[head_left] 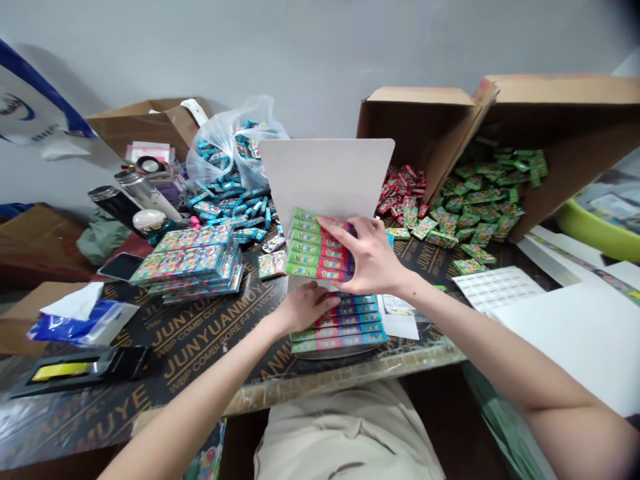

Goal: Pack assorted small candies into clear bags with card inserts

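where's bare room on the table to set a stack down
Black printed board shows between the stacked packs and the front edge, left of your left hand. Crowded behind, with loose blue packets and loose green packets.

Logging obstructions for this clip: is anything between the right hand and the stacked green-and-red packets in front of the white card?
Nothing visible stands in the way. The right hand already lies on the stacked green-and-red packets, at their right end. The left hand rests lower, on the blue-and-red packets.

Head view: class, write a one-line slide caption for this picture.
Left hand on stacked striped packets, right hand holding a row of green-and-red packets before a white card flap.
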Action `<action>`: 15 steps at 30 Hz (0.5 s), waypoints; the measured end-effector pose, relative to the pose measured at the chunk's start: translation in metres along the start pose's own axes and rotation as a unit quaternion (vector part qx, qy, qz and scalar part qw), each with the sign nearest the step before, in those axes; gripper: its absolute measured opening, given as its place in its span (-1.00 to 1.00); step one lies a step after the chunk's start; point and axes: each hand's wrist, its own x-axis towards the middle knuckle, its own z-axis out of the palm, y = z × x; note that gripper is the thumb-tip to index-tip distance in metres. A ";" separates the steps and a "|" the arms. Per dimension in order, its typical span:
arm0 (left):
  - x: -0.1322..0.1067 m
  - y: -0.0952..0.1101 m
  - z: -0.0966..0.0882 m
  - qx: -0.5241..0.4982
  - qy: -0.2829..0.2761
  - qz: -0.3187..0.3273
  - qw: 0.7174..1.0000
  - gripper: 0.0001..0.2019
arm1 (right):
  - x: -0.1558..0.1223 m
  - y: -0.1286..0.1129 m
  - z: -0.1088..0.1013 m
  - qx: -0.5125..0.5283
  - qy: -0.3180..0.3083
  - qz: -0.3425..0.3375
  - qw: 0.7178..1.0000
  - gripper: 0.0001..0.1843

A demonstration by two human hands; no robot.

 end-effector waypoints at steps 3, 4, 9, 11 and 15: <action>-0.031 0.019 -0.014 0.020 -0.021 0.024 0.999 -0.49 | -0.004 0.000 0.012 -0.027 -0.027 -0.018 0.999 0.02; -0.040 0.025 -0.023 0.027 -0.026 0.041 0.998 -0.48 | -0.006 0.000 0.016 -0.035 -0.041 -0.025 0.998 0.02; -0.050 0.028 -0.075 0.026 0.046 0.055 0.997 -0.45 | -0.009 0.001 0.036 -0.067 -0.131 -0.065 0.987 0.04; -0.035 0.017 -0.081 0.072 0.123 0.038 0.989 -0.15 | -0.007 0.000 0.041 -0.065 -0.148 -0.065 0.985 0.05; -0.003 -0.011 -0.067 0.123 0.092 0.058 0.986 0.05 | 0.000 -0.001 0.049 -0.033 -0.177 -0.060 0.982 0.06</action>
